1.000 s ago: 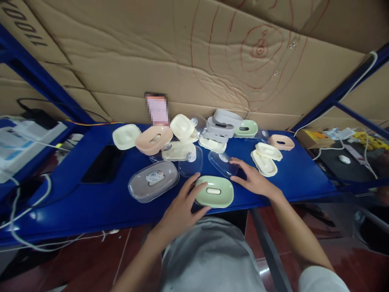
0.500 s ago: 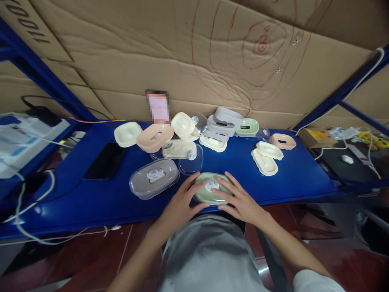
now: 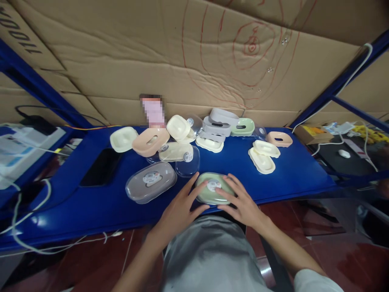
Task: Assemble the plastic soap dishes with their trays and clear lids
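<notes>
A green soap box with a clear lid and a round label [image 3: 217,196] lies at the front edge of the blue table [image 3: 291,178]. My left hand [image 3: 184,202] grips its left end, thumb along the near side and fingers on top. On its right end rests my right hand [image 3: 243,200], fingers spread over the lid and thumb at the near edge. Left of them sits a grey lidded box [image 3: 151,182] with a label. A clear lid [image 3: 187,162] lies just behind my left hand.
Behind are a peach box [image 3: 151,142], cream trays [image 3: 123,139], stacked grey boxes [image 3: 223,117] and a green box [image 3: 243,126]. At right are cream trays [image 3: 261,161] and another peach box [image 3: 280,139]. A black phone [image 3: 101,166] lies at left; cardboard stands behind.
The view has shifted slightly. Both hands stay on the green box, with the right hand's fingers moved a little off the label.
</notes>
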A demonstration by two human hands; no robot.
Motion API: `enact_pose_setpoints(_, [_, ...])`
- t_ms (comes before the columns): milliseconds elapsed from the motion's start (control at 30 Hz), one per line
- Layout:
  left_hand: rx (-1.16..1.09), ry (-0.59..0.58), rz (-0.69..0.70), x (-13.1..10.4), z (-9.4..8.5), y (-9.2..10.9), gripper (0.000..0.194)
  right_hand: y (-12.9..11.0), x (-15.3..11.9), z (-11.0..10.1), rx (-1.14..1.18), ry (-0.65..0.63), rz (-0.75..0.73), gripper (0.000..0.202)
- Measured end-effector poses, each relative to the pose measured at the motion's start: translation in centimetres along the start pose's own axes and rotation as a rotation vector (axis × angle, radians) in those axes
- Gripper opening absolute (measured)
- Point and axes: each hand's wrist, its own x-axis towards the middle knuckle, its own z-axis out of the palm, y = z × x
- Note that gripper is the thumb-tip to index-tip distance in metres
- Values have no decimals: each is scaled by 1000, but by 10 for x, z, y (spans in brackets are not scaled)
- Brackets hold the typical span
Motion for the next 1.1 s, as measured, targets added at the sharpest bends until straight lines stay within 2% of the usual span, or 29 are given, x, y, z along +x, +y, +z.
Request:
enact_pose_setpoints(67, [19,36,26,0,0,3,77,12,-12,-17,-28,111,75,65])
enact_pose_setpoints(100, [42,90,47,0,-2,4,77,22,-20,-28,-71,188,149,65])
enact_pose_setpoints(200, [223,367,87,0,-10,3,67,62,-56,-64,-293,447,452,62])
enact_pose_setpoints(267, [397,537,14,-3,-21,-2,61,95,-84,-83,-462,569,605,63])
enact_pose_setpoints(300, [471,582,-49,-6,-28,-7,59,112,-97,-90,-536,597,660,65])
enact_pose_setpoints(367, [582,593,-160,-16,-42,-19,53,142,-120,-98,-627,574,707,70])
enact_pose_setpoints(433, [644,543,-190,-30,-56,-32,47,165,-134,-99,-667,514,704,72])
enact_pose_setpoints(533, [668,477,-196,-50,-73,-50,45,182,-132,-99,-712,455,723,73])
enact_pose_setpoints(633, [664,482,-236,-57,-83,-60,50,177,-104,-96,-713,475,720,69])
enact_pose_setpoints(733, [622,500,-167,-44,-78,-56,51,150,-53,-80,-504,421,497,52])
enact_pose_setpoints(800, [568,464,-73,-26,-68,-47,51,121,-12,-61,-333,272,297,45])
enact_pose_setpoints(867, [554,382,-40,-4,-55,-38,52,90,30,-38,-212,29,50,58])
enact_pose_setpoints(933, [587,309,-51,17,-48,-32,53,64,68,-16,-172,-143,-138,74])
enact_pose_setpoints(1000, [626,276,-56,37,-51,-34,54,48,99,3,-147,-222,-258,72])
enact_pose_setpoints(1100, [708,282,-132,63,-74,-47,55,43,128,23,-117,-269,-362,60])
